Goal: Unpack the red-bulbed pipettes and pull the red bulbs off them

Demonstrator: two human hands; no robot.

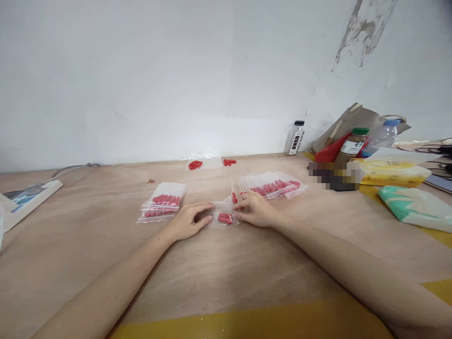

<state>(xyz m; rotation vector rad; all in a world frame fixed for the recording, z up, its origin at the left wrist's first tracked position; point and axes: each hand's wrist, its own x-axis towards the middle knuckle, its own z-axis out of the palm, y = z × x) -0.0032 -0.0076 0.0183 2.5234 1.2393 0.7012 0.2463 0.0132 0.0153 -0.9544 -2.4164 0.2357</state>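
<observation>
A clear zip bag with a few red capsule-shaped pieces in it lies between my hands. My left hand has its thumb and fingertips on the bag's left edge, holding it against the table. At the bag's right end, my right hand has its fingers closed on the plastic. Another red piece shows beside those fingertips; whether it is inside the bag I cannot tell. Left of my left hand is a stack of filled bags. Beyond my right hand, more filled bags lie fanned out.
Loose red pieces lie by the wall on clear plastic, with another small group to their right. A black-capped bottle, a green-capped bottle, a tissue pack and a green-white packet stand or lie at right.
</observation>
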